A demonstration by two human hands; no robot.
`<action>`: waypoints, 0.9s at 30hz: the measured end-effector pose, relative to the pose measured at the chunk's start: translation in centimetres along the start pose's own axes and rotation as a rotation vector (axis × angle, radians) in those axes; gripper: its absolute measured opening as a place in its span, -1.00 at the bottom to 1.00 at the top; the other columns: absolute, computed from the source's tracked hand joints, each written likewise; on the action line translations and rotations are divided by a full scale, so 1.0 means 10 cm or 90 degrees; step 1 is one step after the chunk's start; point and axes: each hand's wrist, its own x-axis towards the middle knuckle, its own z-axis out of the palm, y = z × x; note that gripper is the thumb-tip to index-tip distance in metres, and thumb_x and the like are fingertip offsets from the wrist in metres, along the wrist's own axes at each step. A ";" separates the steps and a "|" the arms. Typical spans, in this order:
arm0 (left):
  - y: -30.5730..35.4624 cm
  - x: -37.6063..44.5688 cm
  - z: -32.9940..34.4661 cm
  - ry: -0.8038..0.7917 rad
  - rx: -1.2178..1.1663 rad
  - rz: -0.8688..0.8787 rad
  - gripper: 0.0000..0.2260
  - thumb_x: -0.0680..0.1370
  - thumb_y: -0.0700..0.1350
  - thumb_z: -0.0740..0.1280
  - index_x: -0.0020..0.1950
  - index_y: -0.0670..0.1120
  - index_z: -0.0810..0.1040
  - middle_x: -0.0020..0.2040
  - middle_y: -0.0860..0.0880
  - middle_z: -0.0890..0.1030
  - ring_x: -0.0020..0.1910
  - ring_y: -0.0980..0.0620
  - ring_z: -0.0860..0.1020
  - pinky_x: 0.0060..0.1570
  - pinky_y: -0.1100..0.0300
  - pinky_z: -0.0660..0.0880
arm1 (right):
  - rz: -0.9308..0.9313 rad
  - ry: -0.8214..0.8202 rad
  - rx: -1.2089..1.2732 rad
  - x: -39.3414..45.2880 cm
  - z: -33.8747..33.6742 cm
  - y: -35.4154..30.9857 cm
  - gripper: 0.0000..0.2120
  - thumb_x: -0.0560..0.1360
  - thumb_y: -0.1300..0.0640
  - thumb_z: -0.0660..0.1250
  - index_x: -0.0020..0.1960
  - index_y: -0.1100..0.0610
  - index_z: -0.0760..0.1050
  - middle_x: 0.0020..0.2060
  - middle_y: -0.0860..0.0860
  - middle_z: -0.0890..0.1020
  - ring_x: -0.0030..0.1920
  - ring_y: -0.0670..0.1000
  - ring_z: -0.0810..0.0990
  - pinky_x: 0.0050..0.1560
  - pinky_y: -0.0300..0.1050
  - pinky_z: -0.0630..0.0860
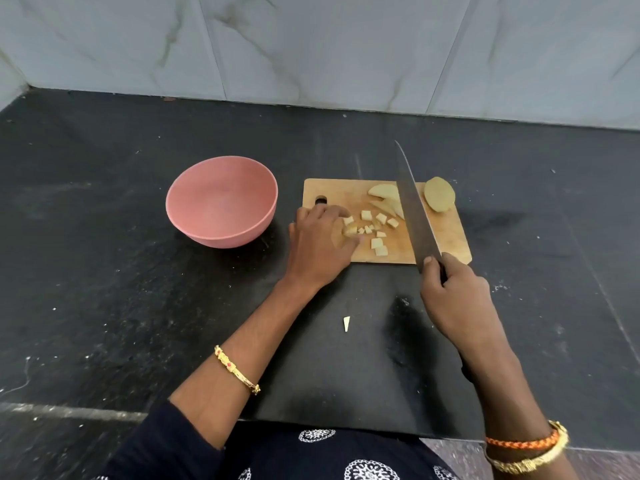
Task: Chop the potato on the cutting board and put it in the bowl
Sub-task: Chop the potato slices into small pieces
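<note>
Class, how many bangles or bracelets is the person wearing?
3: one gold bangle on the left forearm; an orange braided bracelet and a gold bracelet on the right wrist. The sleeve could hide more.

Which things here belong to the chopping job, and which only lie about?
Job: knife, wooden cutting board, potato half, potato cubes, pink bowl.
Lying about: stray potato sliver on the black counter.

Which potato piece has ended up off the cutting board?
The small pointed wedge, lying alone on the black counter between the two forearms. Every other piece, cubes, slices and the uncut half, sits on the cutting board.
</note>
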 end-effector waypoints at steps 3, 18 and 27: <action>0.05 0.00 0.10 -0.048 0.097 0.050 -0.38 0.32 0.29 0.40 0.29 0.07 0.40 0.35 -0.01 0.30 0.33 -0.04 0.22 0.24 0.00 0.20 | 0.019 0.005 0.006 0.03 0.01 0.07 -0.67 0.60 0.01 0.08 -0.24 0.19 0.33 -0.30 0.14 0.53 -0.25 0.18 0.49 -0.23 0.00 0.42; 0.27 0.40 0.51 -0.005 0.098 0.312 -0.90 0.48 -0.10 0.35 -0.16 -0.09 0.64 -0.11 0.00 0.59 0.00 -0.04 0.49 0.02 0.08 0.21 | 0.017 0.032 0.066 0.10 -0.06 0.11 -0.65 0.62 0.02 0.11 -0.23 0.22 0.35 -0.33 0.13 0.51 -0.38 0.04 0.44 -0.37 -0.11 0.36; 0.07 0.49 0.24 0.021 -0.061 0.155 -0.87 0.52 -0.10 0.31 -0.16 -0.04 0.64 -0.07 0.11 0.62 0.06 0.09 0.49 0.08 0.16 0.13 | 0.021 0.016 0.075 0.16 -0.04 0.08 -0.65 0.62 0.03 0.11 -0.24 0.24 0.33 -0.39 0.09 0.46 -0.43 -0.02 0.36 -0.43 -0.17 0.31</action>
